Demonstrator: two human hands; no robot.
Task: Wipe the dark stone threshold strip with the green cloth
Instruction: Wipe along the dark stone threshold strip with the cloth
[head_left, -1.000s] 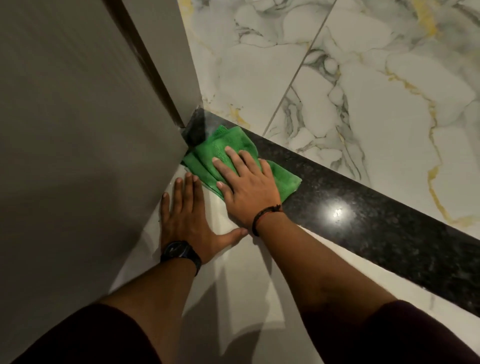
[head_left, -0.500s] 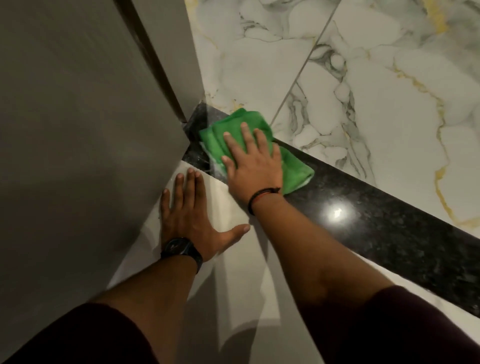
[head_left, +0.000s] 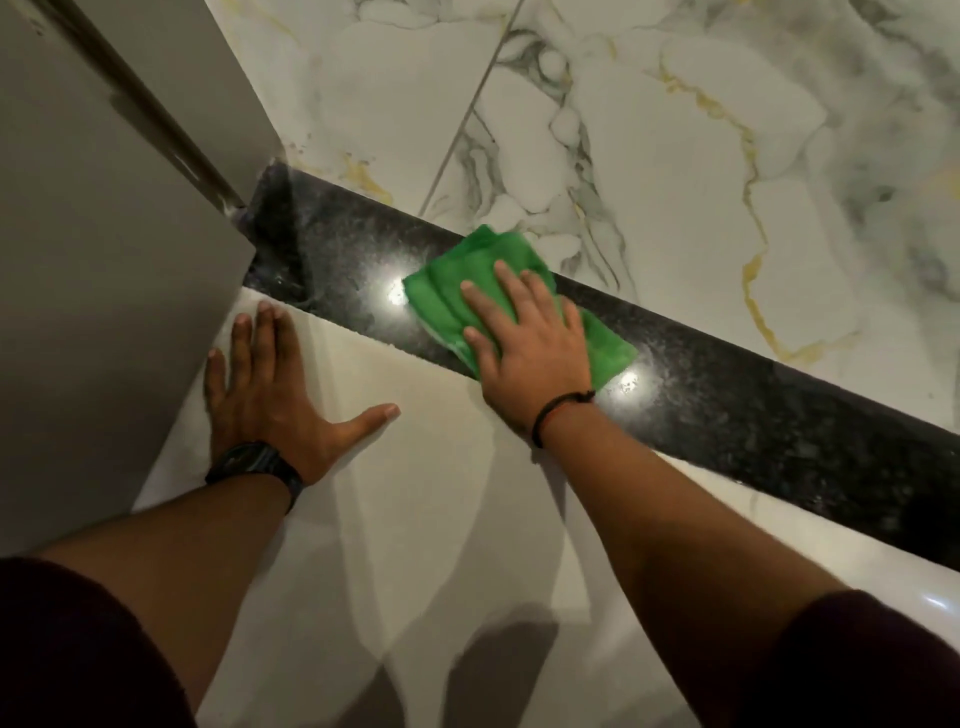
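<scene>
The dark speckled stone threshold strip (head_left: 727, 410) runs diagonally from the door corner at upper left to the right edge. A folded green cloth (head_left: 452, 283) lies flat on it, near its middle. My right hand (head_left: 530, 348) presses palm-down on the cloth with fingers spread, covering its lower right part; a dark cord sits on that wrist. My left hand (head_left: 270, 384) lies flat on the pale floor tile just below the strip's left end, fingers apart, holding nothing, with a black watch on the wrist.
A grey door or panel (head_left: 104, 260) stands at the left, its corner meeting the strip's left end. White marble floor with grey and gold veins (head_left: 675, 156) lies beyond the strip. Plain pale tile (head_left: 441, 519) lies on my side.
My right hand has slid the cloth along the strip to the right, away from the door corner. The strip's left end is now uncovered. My left hand has stayed flat on the tile.
</scene>
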